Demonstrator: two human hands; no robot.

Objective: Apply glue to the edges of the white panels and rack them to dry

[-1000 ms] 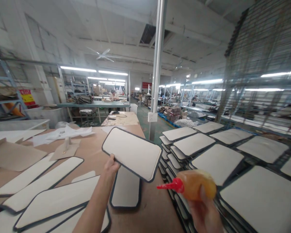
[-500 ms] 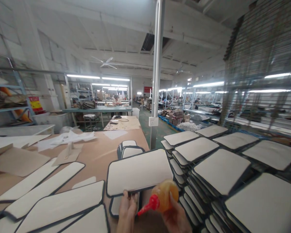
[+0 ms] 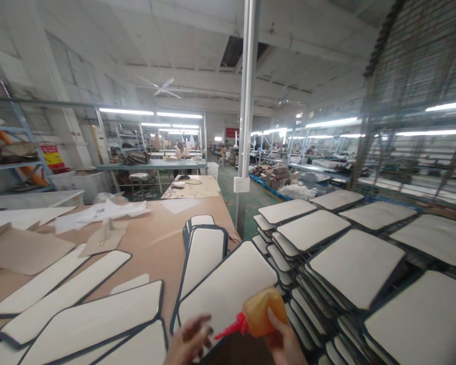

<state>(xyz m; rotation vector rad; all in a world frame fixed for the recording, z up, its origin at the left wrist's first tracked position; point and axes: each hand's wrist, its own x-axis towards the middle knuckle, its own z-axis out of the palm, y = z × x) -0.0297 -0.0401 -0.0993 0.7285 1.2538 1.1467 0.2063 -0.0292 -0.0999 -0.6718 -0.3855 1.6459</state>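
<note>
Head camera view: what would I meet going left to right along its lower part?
Long dark-edged panel, left hand, red nozzle, amber bottle held in the right hand, large pale panel at far right.

Steel post (image 3: 248,101), top to middle, just right of centre; white socket box (image 3: 241,184) on it. Ceiling fan (image 3: 163,88) upper left of centre, tube lights (image 3: 126,111) below. Wire mesh (image 3: 429,66) upper right, blurred. Left edge: blue shelf rack (image 3: 19,167), red-yellow sign (image 3: 53,157) beside it. Stool (image 3: 139,176) left of centre. Red banner (image 3: 231,133) mid-frame, far back.
</note>
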